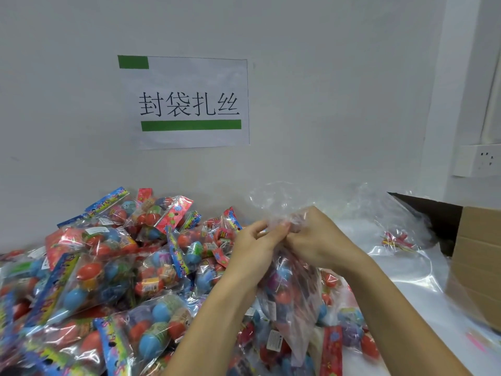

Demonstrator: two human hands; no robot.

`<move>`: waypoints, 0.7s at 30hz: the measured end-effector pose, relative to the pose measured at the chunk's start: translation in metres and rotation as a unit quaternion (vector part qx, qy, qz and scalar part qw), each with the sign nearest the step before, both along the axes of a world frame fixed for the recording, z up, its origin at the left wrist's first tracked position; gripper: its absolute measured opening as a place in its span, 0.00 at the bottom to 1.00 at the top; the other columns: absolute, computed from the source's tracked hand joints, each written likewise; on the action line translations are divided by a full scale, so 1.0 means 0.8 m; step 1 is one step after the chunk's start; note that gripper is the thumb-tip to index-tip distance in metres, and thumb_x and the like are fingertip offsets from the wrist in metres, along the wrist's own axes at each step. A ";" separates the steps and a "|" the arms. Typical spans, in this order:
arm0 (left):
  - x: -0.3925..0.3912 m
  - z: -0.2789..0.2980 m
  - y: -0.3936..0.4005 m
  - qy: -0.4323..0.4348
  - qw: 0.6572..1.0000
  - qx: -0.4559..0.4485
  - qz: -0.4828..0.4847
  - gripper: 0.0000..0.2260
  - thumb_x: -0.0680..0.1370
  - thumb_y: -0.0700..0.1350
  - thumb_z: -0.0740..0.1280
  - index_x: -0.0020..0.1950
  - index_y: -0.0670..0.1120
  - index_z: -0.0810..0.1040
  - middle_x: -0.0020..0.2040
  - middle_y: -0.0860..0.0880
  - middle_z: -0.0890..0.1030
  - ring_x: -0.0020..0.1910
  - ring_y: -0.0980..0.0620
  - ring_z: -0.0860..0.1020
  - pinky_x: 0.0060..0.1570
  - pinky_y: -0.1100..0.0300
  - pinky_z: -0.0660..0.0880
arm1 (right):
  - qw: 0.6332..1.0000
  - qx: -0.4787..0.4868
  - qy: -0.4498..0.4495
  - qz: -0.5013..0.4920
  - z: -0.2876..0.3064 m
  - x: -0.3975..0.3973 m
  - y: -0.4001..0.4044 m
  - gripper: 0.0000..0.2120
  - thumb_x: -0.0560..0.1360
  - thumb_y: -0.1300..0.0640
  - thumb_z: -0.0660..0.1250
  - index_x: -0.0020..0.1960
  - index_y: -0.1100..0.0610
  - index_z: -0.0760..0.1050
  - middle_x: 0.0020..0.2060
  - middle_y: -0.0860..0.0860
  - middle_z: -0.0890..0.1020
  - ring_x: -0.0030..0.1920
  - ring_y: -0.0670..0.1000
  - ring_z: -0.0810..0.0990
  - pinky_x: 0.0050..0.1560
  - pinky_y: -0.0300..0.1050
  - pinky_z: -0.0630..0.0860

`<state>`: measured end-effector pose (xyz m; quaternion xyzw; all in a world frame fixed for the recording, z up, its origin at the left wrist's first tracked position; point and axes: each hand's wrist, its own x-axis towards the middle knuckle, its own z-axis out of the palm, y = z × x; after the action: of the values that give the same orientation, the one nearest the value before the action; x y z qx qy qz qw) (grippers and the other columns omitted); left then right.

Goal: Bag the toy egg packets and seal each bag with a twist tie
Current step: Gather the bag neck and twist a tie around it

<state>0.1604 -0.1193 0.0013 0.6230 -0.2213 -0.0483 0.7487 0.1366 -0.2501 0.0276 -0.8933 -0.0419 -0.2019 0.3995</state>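
Note:
A clear plastic bag (291, 291) filled with toy egg packets hangs in front of me above the pile. Both hands meet at its gathered neck. My left hand (253, 246) pinches the neck from the left, fingers curled. My right hand (315, 240) grips the bunched plastic from the right. The loose bag top (273, 196) flares up above my fingers. Whether a twist tie is between my fingers I cannot tell. A big heap of toy egg packets (113, 272) with red, blue and green eggs covers the table's left side.
A bundle of red and yellow twist ties (395, 240) lies in crumpled clear plastic at the right. A brown cardboard box (477, 256) stands at the far right edge. A paper sign (189, 104) hangs on the white wall, and a wall socket (482, 160) sits at the right.

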 end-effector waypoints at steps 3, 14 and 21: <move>0.001 -0.004 -0.002 0.007 1.000 -0.025 0.011 0.06 0.78 0.42 0.71 0.43 0.44 0.87 0.44 0.40 0.86 0.42 0.45 0.84 0.48 0.52 0.82 | 1.000 -0.002 0.014 0.000 -0.001 0.000 0.001 0.11 0.72 0.66 0.63 0.32 0.62 0.65 0.29 0.55 0.65 0.32 0.53 0.63 0.32 0.48 0.61; 0.013 -0.019 0.001 0.036 0.991 -0.031 0.124 0.09 0.78 0.41 0.71 0.40 0.40 0.85 0.29 0.48 0.82 0.24 0.57 0.76 0.26 0.66 0.73 | 0.993 -0.021 0.096 0.063 -0.004 -0.009 0.012 0.11 0.73 0.55 0.73 0.34 0.59 0.80 0.27 0.49 0.73 0.29 0.46 0.68 0.33 0.40 0.65; 0.019 -0.022 0.004 0.035 0.985 -0.035 0.163 0.21 0.76 0.49 0.73 0.40 0.30 0.74 0.34 0.43 0.71 0.36 0.47 0.70 0.41 0.53 0.75 | 0.993 0.025 0.107 -0.046 -0.001 -0.024 -0.089 0.08 0.78 0.52 0.70 0.56 0.51 0.83 0.46 0.46 0.86 0.43 0.42 0.85 0.45 0.38 0.79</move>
<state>0.1756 -0.1159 -0.0161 0.6223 -0.0927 0.0603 0.7749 0.1173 -0.3213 0.0267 -0.9006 0.0470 -0.1238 0.4139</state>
